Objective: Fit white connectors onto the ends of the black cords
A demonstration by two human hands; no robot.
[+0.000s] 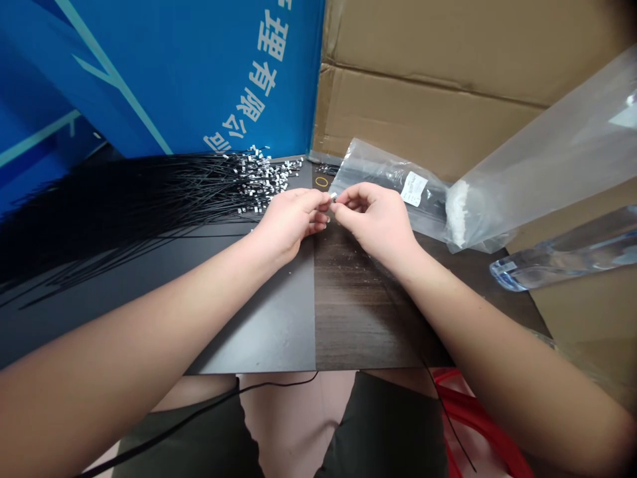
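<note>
My left hand [291, 222] and my right hand [373, 219] meet above the tabletop, with their fingertips pinching a small silver metal piece [332, 197] between them. It looks like a wire terminal, but it is too small to be sure. Just left of my left hand lies a large fan of thin black wires [124, 212], their near ends tipped with small silver-and-white terminals [261, 179]. Behind my right hand is a clear plastic bag [385, 174] holding dark contents, with a white label on it.
The table [348, 312] has grey and dark wood halves. A larger clear bag [542, 159] and a clear plastic object [562, 249] lie at right. Cardboard [423, 86] and a blue printed board [164, 73] stand behind. A small yellow ring [322, 181] lies at the back; red plastic [472, 418] shows below.
</note>
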